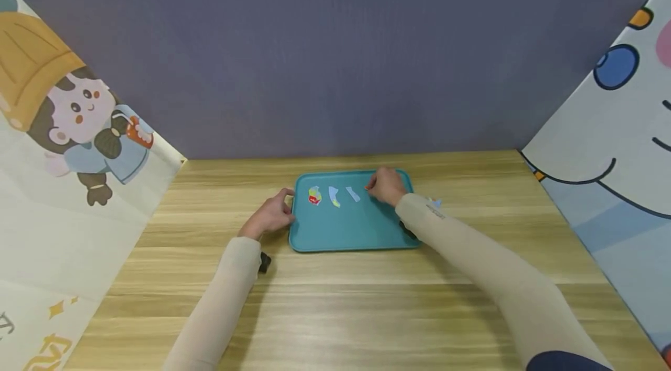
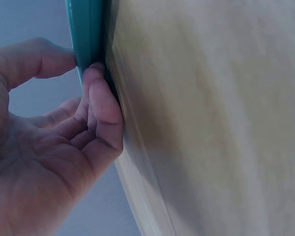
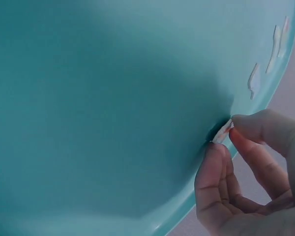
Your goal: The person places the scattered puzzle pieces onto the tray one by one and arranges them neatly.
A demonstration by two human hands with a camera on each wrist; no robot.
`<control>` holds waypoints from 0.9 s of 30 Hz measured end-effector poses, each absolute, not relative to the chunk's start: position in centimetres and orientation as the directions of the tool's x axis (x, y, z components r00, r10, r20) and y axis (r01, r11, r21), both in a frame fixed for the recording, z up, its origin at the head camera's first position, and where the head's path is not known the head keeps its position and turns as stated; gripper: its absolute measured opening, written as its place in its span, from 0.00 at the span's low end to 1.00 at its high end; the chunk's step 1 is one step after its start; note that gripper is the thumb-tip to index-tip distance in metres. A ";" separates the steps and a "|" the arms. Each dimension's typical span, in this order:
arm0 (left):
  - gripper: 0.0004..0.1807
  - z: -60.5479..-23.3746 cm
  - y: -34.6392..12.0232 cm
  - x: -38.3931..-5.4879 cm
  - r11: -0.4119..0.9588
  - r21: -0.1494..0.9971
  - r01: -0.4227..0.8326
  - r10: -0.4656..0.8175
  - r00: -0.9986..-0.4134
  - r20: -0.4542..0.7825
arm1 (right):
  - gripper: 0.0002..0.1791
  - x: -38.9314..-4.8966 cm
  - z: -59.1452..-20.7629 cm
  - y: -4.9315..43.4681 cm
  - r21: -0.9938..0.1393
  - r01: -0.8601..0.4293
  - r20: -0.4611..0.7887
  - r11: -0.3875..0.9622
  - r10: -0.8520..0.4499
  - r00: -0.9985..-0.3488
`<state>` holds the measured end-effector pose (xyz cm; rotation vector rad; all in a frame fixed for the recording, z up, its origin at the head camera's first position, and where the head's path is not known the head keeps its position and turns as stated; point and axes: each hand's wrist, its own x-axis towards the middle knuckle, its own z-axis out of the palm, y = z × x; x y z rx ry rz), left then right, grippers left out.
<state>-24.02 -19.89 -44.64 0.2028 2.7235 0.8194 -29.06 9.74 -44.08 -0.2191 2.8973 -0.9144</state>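
A teal tray (image 1: 346, 231) lies on the wooden table. My left hand (image 1: 271, 215) holds its left edge; in the left wrist view the thumb presses the rim (image 2: 88, 34) and curled fingers sit against the outer side. Near the far right corner, my right hand (image 1: 388, 186) pinches a small thin piece (image 3: 222, 132) with some orange on it, at the tray's surface. To its left lie a red-and-yellow piece (image 1: 314, 195), a curved pale blue piece (image 1: 334, 196) with a yellow end, and a narrow pale blue piece (image 1: 353, 194).
Beyond the tray's right side, pale blue bits (image 1: 436, 202) show on the table, partly hidden by my right sleeve. A dark grey wall (image 1: 335, 68) stands at the table's far edge. Cartoon-printed panels (image 1: 78, 144) flank both sides.
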 end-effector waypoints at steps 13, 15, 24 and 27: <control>0.36 -44.2 -19.7 -24.3 0.819 0.573 0.038 0.218 -0.944 -0.249 | 0.04 -29.2 -43.6 10.0 -0.567 -0.168 -0.016 0.806 -0.215 -0.976; 0.36 -44.3 -19.7 -24.3 0.818 0.574 0.035 0.216 -0.943 -0.251 | 0.05 -29.1 -43.3 10.4 -0.587 -0.162 -0.021 0.793 -0.214 -0.977; 0.36 -44.5 -19.7 -24.2 0.828 0.559 0.035 0.210 -0.945 -0.252 | 0.11 -28.8 -41.7 14.3 -0.617 -0.140 -0.030 0.775 -0.201 -0.979; 0.36 -44.4 -19.7 -24.2 0.831 0.554 0.042 0.215 -0.944 -0.250 | 0.12 -28.4 -41.2 15.8 -0.607 -0.140 -0.029 0.783 -0.198 -0.980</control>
